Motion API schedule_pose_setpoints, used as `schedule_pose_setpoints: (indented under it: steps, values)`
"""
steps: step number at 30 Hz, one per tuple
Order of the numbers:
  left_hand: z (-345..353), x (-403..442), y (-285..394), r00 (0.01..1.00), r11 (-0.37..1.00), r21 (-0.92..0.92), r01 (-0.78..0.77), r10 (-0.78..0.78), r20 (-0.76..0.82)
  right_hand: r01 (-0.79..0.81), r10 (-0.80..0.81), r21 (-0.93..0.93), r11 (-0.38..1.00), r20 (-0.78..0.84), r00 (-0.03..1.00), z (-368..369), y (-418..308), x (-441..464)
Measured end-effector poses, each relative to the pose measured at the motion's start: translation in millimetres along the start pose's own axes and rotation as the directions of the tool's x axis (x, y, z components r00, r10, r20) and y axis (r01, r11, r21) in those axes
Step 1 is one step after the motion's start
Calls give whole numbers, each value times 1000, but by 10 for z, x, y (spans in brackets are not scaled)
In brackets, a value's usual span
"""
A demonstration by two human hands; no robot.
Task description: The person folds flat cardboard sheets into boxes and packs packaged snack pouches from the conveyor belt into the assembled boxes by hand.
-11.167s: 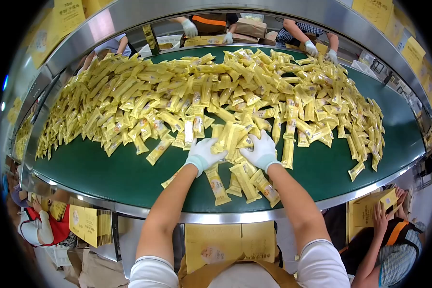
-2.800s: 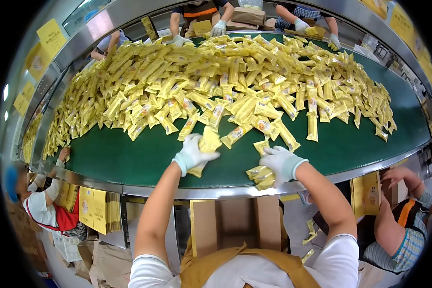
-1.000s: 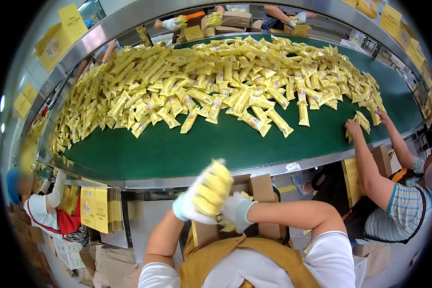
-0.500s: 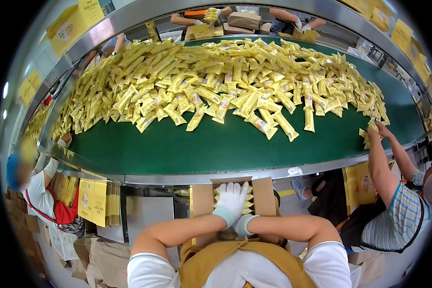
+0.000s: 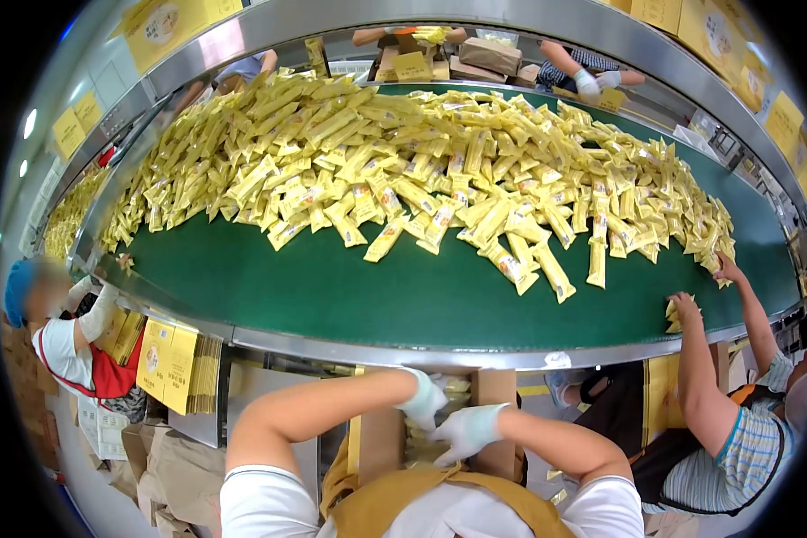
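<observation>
My left hand [image 5: 424, 400], in a white glove, is at the upper left of an open cardboard box [image 5: 378, 441] just below the belt's edge. My right hand [image 5: 469, 432], also gloved, reaches over the box from the right, its fingers pointing left. Both hands are blurred, and their fingertips are partly hidden. Yellow packets [image 5: 454, 394] lie inside the box between and beyond the hands. A big heap of yellow wrapped packets [image 5: 350, 152] covers the far part of the green belt [image 5: 350, 300].
At the right, a person in a striped sleeve [image 5: 740, 448] handles packets at the belt. A person in a blue cap [image 5: 29, 291] stands at the left beside folded yellow cartons [image 5: 172, 366]. Gloved hands [image 5: 598, 82] of others show across the belt. A metal rim [image 5: 403, 357] borders the near side.
The packets held earlier are no longer visible in my hands. My left hand has moved from flat on the packets to the box's far left, and my right hand has come up over the box.
</observation>
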State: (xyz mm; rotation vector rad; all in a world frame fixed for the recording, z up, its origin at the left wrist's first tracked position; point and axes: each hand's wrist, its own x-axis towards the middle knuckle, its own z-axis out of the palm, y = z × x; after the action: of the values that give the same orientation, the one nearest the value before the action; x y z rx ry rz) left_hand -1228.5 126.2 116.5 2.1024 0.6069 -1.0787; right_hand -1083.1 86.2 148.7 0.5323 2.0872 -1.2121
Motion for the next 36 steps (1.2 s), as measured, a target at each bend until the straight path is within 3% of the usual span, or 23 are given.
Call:
schedule_pose_setpoints:
  steps: [1,2,3,4,5,6,7,8,9,10,12,14,16,17,19,20,23,25,29,30,32,35,36]
  values:
    - [-287,-400,-65,995,981,-172,-90,96,26,198,-169,258,946,-128,977,-67,193,-206]
    - [-443,-689,-251,954,893,-341,-295,294,-54,398,-285,398,827,-314,906,-176,368,-436]
    - [-426,-809,-538,832,694,-462,-552,495,-251,516,-284,427,743,-497,820,-301,565,-636]
    - [-523,-1095,-636,856,416,-783,-463,438,-274,555,-170,391,734,-685,708,-402,823,-804]
    - [-617,-1105,-941,793,385,-707,-593,432,-430,536,-9,334,775,-843,538,-497,1120,-911]
    - [-722,-1064,-1202,773,324,-703,-633,295,-561,440,131,271,856,-937,323,-616,1455,-960]
    - [-829,-875,-1500,661,619,-495,-610,52,-749,295,202,231,927,-971,126,-753,1835,-943]
    - [-936,-686,-1799,478,850,-392,-352,-197,-856,82,193,186,979,-978,-81,-857,2227,-851]
    - [-1121,-545,-1885,304,866,-466,-178,-402,-864,25,260,259,966,-961,-93,-992,2527,-780]
    - [-1230,-328,-2090,161,851,-515,-98,-497,-853,-31,325,330,944,-939,-109,-1139,2775,-712]
    - [-1434,117,-2487,90,800,-597,60,-600,-795,-11,414,419,908,-900,-135,-1459,3048,-496]
    - [-1610,332,-2358,64,719,-669,187,-689,-722,-177,549,583,793,-809,-209,-1741,2906,-238]
    - [-1684,310,-2006,25,675,-689,262,-719,-695,-397,530,544,739,-834,-154,-1883,2607,-91]
    - [-1660,297,-1905,8,649,-698,302,-734,-679,-374,516,528,762,-845,-140,-1904,2576,5]
    - [-1524,330,-1948,108,726,-603,331,-664,-740,-362,435,458,812,-888,-148,-1876,2520,211]
    - [-1460,328,-1974,154,762,-551,342,-623,-766,-348,444,447,824,-891,-93,-1867,2363,222]
    - [-1057,385,-1960,115,844,-413,343,-474,-873,-389,401,358,849,-916,30,-1696,2065,369]
    - [-789,336,-1921,76,881,-334,335,-379,-922,-379,358,312,871,-932,56,-1546,1859,379]
    - [-288,60,-1654,177,913,-269,309,-333,-926,-380,229,163,911,-964,137,-1152,1710,354]
    - [-137,0,-1605,175,925,-246,291,-304,-936,-381,249,169,909,-953,172,-1067,1607,272]
    - [83,-173,-1528,272,943,-243,227,-301,-914,-399,262,171,901,-947,186,-868,1601,158]
    - [409,-305,-1583,210,985,-159,63,-169,-963,-464,254,129,876,-942,217,-637,1741,-46]
    - [470,-326,-1573,187,973,-203,109,-221,-957,-456,268,136,880,-933,239,-617,1767,-99]
